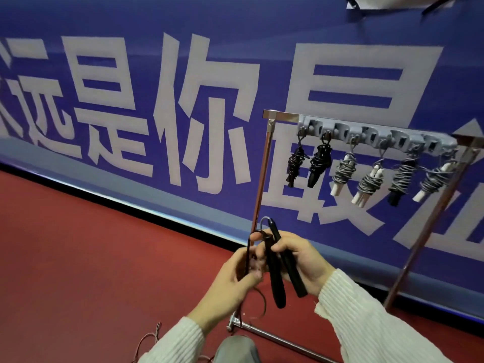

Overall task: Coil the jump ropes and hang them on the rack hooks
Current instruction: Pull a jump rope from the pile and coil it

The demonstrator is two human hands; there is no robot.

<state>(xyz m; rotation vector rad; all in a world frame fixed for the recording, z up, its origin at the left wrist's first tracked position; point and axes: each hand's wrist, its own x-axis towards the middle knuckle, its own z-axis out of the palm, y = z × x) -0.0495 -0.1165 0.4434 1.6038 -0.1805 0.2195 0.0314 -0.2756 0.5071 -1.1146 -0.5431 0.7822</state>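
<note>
On red floor (78,258) by blue banner (131,27) | right hand (301,260) gripping two black tapered handles (277,279) | left hand (230,281) pinching thin cord (247,255) | chrome rack (262,184), six coiled ropes (372,176) hung

both hands raised together, left hand (235,273) and right hand (301,260) curled.

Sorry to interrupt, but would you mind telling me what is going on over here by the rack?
A person in a white ribbed sweater is getting a jump rope ready to coil. The right hand grips its two black handles side by side, while the left hand pinches the dark cord next to them. The rest of the cord trails down to the red floor. Six coiled ropes already hang from the hooks of the grey rack in front of a blue banner.
</note>
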